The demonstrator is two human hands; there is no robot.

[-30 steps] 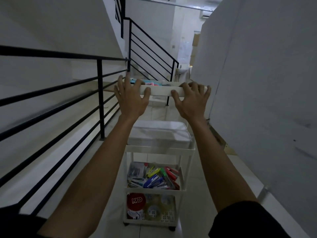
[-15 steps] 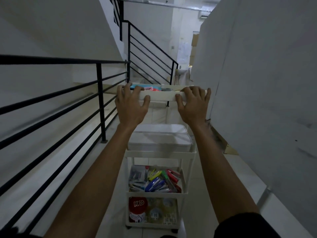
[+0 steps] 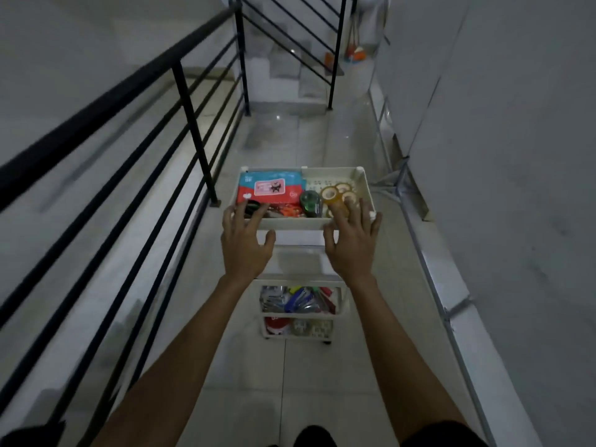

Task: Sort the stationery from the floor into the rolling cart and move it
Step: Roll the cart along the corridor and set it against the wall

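Observation:
The white rolling cart [image 3: 366,188] stands on the tiled floor straight ahead of me. My left hand [image 3: 246,245] and my right hand [image 3: 353,245] both grip the near rim of its top tray, fingers over the edge and thumbs beneath. In the top tray lie a red and blue packet [image 3: 271,188], a green tape dispenser [image 3: 310,203] and several clear tape rolls [image 3: 338,193]. A lower shelf holds coloured staplers and pens [image 3: 300,300]. The bottom shelf carries a red tub [image 3: 276,327] and more tape.
A black metal railing [image 3: 190,101] runs close along the cart's left side. A white wall [image 3: 500,156] with a metal floor frame [image 3: 401,177] bounds the right. Ahead are stairs [image 3: 283,75] and orange cleaning tools [image 3: 354,54]. The corridor is narrow.
My view has tipped down, so the top tray's contents now show. The cart has rolled forward along the railing. Both hands stay on the near rim.

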